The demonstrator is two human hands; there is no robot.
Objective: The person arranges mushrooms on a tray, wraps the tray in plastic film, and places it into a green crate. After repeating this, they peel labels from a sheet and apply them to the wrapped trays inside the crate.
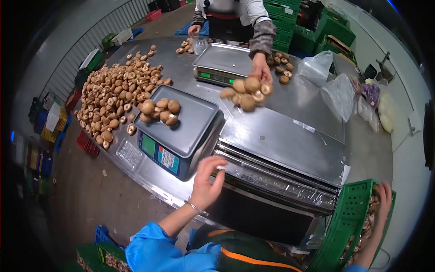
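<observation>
My left hand [208, 182] hovers just right of the front scale's keypad, beside the film wrapping machine [276, 181]. Its fingers are curved and apart from the thumb. A small white spot [220, 167] shows by the fingertips, too small to make out. The front scale [181, 113] carries a cluster of shiitake mushrooms [161, 111] on its grey pan. At the right, my right hand [384, 197] is over the edge of a green crate [355, 204], fingers stretched out and slightly blurred. Packed brownish contents in that crate are partly hidden by my arm.
Across the table a co-worker's hand [260, 68] is at a blurred group of mushrooms [247, 93], near a second scale [222, 61]. A large mushroom heap [118, 90] covers the left side. An empty clear tray [129, 154] and plastic bags [340, 95] also lie on the table.
</observation>
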